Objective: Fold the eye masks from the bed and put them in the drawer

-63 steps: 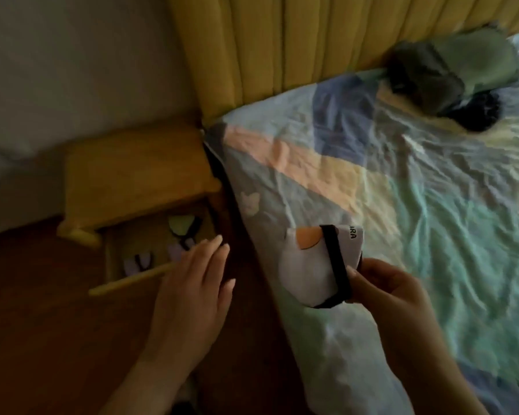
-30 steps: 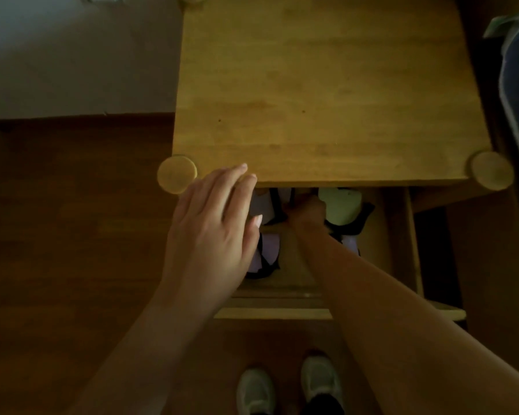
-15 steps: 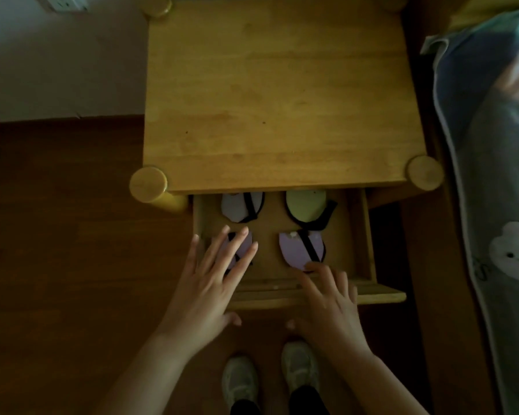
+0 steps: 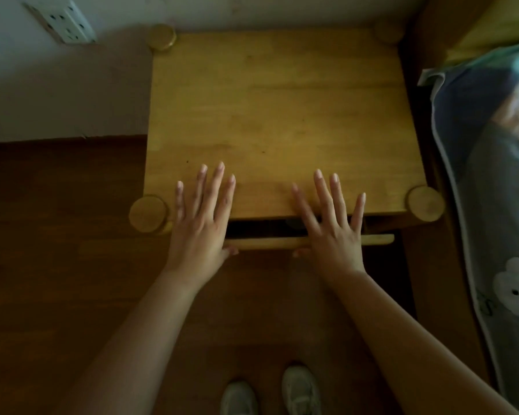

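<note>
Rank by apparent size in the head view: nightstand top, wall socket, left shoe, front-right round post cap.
1. Nightstand top
2. Wall socket
3. Left shoe, cut off by the frame, and post cap: too close to rank.

The wooden drawer (image 4: pixel 267 242) is nearly shut, leaving only a narrow dark gap under the nightstand top; its contents are hidden.

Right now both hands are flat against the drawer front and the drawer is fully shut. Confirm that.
Not quite. The head view shows the drawer not fully shut: a dark gap remains between its front and the nightstand. The left hand and right hand are spread open at the drawer front, as stated.
</note>
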